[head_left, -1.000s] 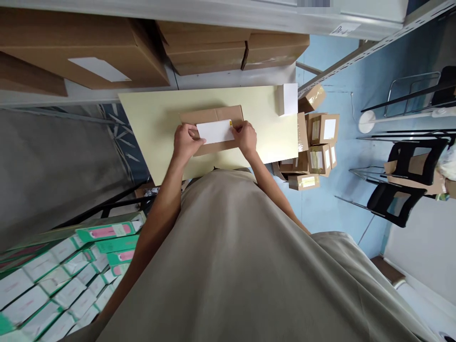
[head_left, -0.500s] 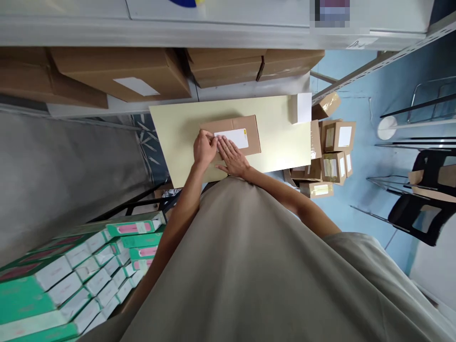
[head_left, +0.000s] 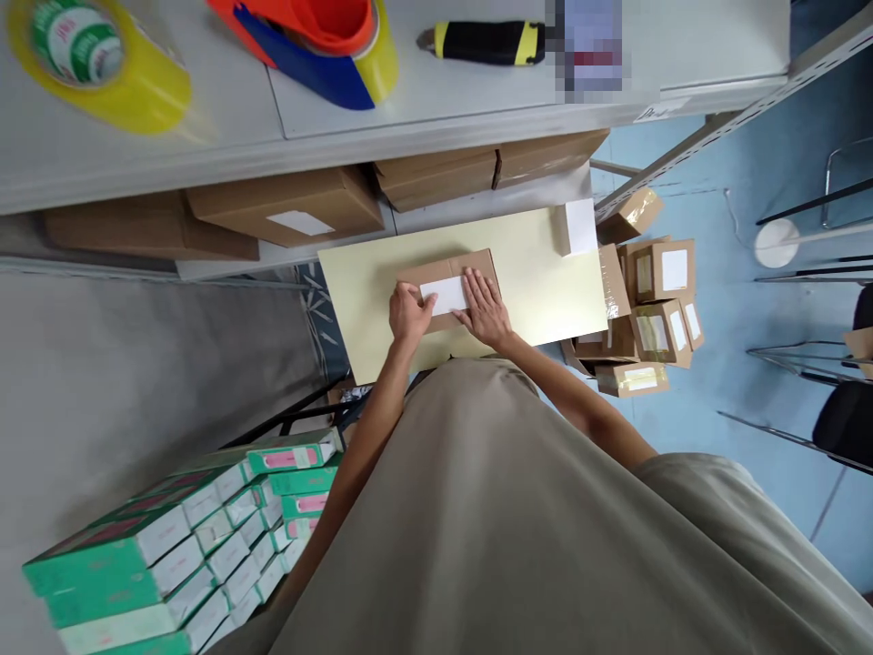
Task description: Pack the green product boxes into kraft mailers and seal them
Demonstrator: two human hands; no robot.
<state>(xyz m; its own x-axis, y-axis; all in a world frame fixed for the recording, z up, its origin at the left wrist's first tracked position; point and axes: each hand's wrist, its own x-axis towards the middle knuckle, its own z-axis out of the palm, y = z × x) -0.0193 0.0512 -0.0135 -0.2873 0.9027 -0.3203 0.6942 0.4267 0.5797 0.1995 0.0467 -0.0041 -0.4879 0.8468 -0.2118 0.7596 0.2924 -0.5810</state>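
Note:
A small brown cardboard box [head_left: 446, 266] lies on the pale yellow tabletop [head_left: 538, 273]. It carries a white label [head_left: 442, 297] on its upper face. My left hand [head_left: 407, 314] is closed at the box's left end, fingers curled at the edge and thumb on the label's left end. Flat across the right part of the box rests my right hand [head_left: 486, 307], open with fingers stretched out, covering the label's right end.
On the grey shelf [head_left: 382, 136] above are a yellow tape roll [head_left: 115, 73], a tape dispenser [head_left: 327, 45] and a black-yellow utility knife [head_left: 487, 43]. A white block [head_left: 579, 227] stands at the table's right. Cartons [head_left: 661, 309] lie on the floor; green boxes [head_left: 102, 569] are stacked lower left.
My right hand has slid rightward along the label to its far end. My left hand stays at the left end, its thumb now on the label. The view has shifted, revealing more shelf.

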